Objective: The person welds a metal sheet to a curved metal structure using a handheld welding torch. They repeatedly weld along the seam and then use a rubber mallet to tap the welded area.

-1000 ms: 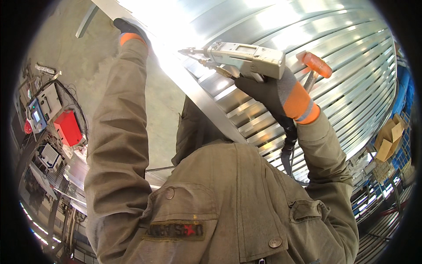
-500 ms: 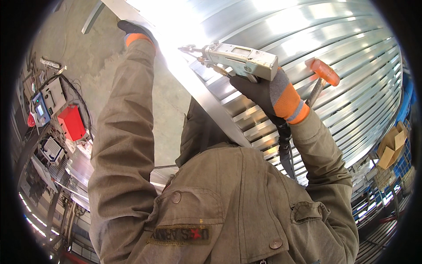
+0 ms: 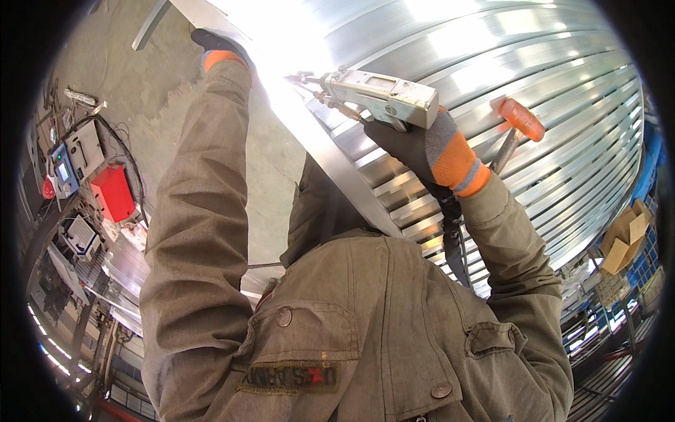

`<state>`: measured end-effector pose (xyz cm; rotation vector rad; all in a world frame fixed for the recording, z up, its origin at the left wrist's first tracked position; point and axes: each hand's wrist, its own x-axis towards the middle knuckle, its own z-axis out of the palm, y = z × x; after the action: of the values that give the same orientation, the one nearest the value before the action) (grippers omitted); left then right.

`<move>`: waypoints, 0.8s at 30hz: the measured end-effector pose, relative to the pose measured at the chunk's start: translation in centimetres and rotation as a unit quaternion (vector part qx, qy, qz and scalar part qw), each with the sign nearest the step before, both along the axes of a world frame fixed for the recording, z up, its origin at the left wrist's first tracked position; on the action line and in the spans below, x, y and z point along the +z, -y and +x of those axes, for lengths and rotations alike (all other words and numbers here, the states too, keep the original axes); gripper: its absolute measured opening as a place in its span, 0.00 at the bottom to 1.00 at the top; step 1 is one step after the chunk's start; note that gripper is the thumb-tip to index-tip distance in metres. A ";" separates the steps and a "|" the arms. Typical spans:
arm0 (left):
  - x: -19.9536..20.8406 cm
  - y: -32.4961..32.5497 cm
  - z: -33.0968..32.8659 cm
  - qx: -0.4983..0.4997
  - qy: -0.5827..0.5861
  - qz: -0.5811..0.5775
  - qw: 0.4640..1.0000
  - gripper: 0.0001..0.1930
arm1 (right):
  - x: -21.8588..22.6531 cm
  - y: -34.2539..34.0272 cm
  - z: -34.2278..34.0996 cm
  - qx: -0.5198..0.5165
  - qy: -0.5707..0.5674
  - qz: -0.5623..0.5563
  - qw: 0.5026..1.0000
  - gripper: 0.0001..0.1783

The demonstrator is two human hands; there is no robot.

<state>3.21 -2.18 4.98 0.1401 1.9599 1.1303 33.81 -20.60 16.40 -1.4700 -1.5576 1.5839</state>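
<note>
My right hand, in a grey, black and orange glove, is closed round a handheld welding gun with a boxy pale body. Its thin nozzle points left at a bright white glare on the metal frame's edge rail. A black cable hangs below this hand. My left hand, gloved too, is stretched far forward against the outer side of the same rail; its fingers are partly hidden, so their grip is unclear. Right of the gun, an orange-headed mallet lies on the shiny metal slats.
At the left stand a red box and a blue device with a screen, with cables around them. An open cardboard box is at the far right. A metal strip juts out beyond my left hand, above the concrete floor.
The welding gun and my right hand have shifted very slightly left. My left hand has barely moved. The white glare at the nozzle stays.
</note>
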 end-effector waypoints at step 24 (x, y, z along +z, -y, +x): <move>-0.9 -0.2 -0.8 -0.017 -0.006 -0.010 1.000 0.50 | 1.2 -0.8 -0.2 0.005 0.008 -0.014 1.000 0.26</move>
<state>2.41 -1.93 4.04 0.1704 1.9724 1.0897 33.59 -19.85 17.60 -1.4964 -1.5600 1.6095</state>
